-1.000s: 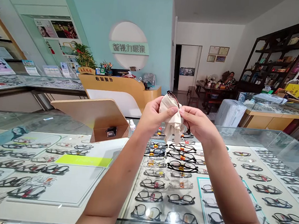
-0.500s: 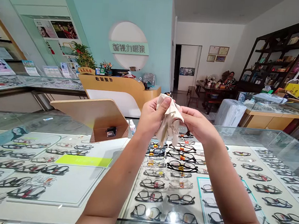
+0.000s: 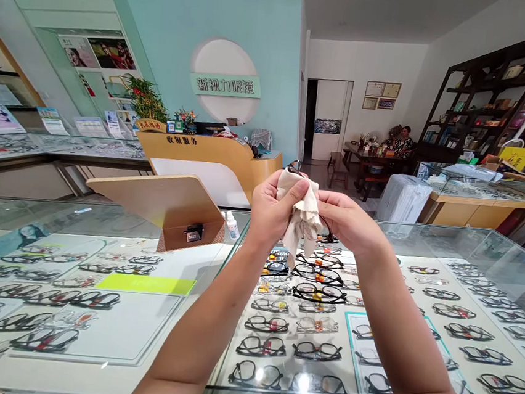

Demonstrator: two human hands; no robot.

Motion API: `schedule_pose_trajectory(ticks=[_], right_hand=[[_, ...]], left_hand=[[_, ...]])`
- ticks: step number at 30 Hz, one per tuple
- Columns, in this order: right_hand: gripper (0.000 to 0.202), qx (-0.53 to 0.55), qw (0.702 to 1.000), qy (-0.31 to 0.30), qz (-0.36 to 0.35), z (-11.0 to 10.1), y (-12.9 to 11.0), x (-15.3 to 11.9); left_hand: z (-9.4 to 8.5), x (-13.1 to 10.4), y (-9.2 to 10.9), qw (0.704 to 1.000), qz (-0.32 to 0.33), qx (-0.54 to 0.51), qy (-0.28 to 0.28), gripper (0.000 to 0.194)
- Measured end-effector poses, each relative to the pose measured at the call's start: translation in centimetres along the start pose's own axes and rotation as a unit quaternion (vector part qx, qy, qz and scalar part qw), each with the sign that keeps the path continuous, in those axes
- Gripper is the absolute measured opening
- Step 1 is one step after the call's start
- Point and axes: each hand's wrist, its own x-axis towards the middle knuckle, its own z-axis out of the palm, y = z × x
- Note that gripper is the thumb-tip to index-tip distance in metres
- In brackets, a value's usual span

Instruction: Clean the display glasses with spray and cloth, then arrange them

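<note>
My left hand (image 3: 276,207) pinches a cream cleaning cloth (image 3: 307,219), thumb on top, the cloth folded around part of a pair of eyeglasses (image 3: 332,233). Loose ends of the cloth hang below the fingers. My right hand (image 3: 350,221) is closed on the right side of the same dark-framed eyeglasses, close beside the cloth. A dark curved part of the frame shows under the right fingers, and a dark tip pokes out above the cloth. Most of the lenses are hidden. Both hands are held above the glass display case (image 3: 222,366).
Rows of spectacle frames (image 3: 319,293) lie inside the case. On its glass stand a wooden table mirror (image 3: 164,197), seen from behind, and a small white spray bottle (image 3: 231,225). Beyond are a cashier counter (image 3: 211,149), a wrapped box (image 3: 404,198) and a seated person (image 3: 404,142).
My left thumb and the cloth have shifted slightly right and down over the eyeglasses, and the cloth's hanging folds have changed shape. My right hand keeps nearly the same place.
</note>
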Motion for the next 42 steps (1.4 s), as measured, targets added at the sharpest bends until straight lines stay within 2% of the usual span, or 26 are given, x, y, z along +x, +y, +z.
schedule_pose_trajectory(ticks=[2,4,7,10,14,17,23,30,42], right_hand=[[0.045,-0.005,1.000,-0.002,0.004,0.2,0.1,0.0],[0.045,-0.007,1.000,0.000,-0.004,0.3,0.2,0.0],[0.047,0.003,1.000,0.011,-0.016,0.1,-0.1,0.1],[0.048,0.004,0.999,0.029,-0.019,-0.2,-0.5,0.0],[0.047,0.006,0.999,0.043,-0.019,-0.4,-0.8,-0.1],[0.045,0.018,0.999,0.036,-0.019,-0.3,-0.7,-0.2],[0.046,0.035,0.999,0.015,-0.024,0.0,-0.6,0.1],[0.046,0.045,0.999,0.011,-0.021,0.2,-0.8,0.0],[0.043,0.072,0.997,0.002,-0.019,0.3,-0.3,0.0]], left_hand=[[0.2,0.0,0.0,0.999,0.008,0.011,0.029,0.057],[0.0,0.2,0.1,1.000,-0.001,0.005,0.023,0.062],[-1.0,0.8,0.0,0.998,-0.032,-0.014,-0.052,0.062],[-2.2,1.2,0.0,0.990,-0.047,-0.023,-0.133,0.052],[-2.7,1.1,0.4,0.983,-0.051,-0.022,-0.177,0.052],[-2.6,0.9,0.7,0.984,-0.040,-0.007,-0.171,0.058],[-2.3,0.8,0.6,0.990,-0.021,0.019,-0.141,0.053],[-2.4,0.9,0.0,0.988,-0.008,0.007,-0.153,0.048],[-2.4,1.0,0.2,0.989,-0.010,0.012,-0.144,0.045]])
